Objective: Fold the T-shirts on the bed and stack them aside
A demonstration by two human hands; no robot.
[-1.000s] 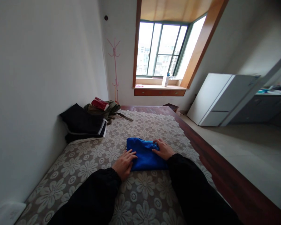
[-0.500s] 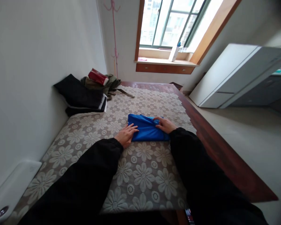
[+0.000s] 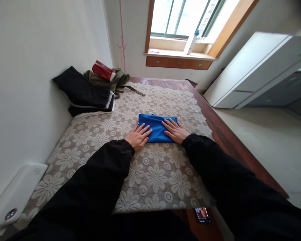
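"What are you reading on your end?"

"On my feed, a folded blue cloth (image 3: 157, 129) sits at the centre of my clock, twelve pointing away from the wearer. It lies flat on the flower-patterned cover (image 3: 155, 180), with a lighter teal part (image 3: 170, 117) showing at its two o'clock corner."

"And the hands?"

"I have both resting palm-down on it, well apart from each other. The left hand (image 3: 138, 136) is at eight o'clock, fingers spread, fingertips on the blue. The right hand (image 3: 176, 131) is at about four, fingers stretched out flat toward the far edge. Neither one is clamped on anything. Black sleeves (image 3: 112, 160) run down from both wrists."

"What's around them?"

"At ten I see a dark folded bundle (image 3: 85, 92) by the wall; just past it, an olive bag (image 3: 120, 77) carries a red pack (image 3: 102, 71) on top. A white device (image 3: 22, 187) lies at eight, near the wall."

"Anything closer to the wearer?"

"At five, a phone (image 3: 202, 215) with a lit screen, just past the cover's near edge. Farther out, I've got a white bottle (image 3: 190, 44) on the windowsill at one and a white fridge (image 3: 251, 63) at two."
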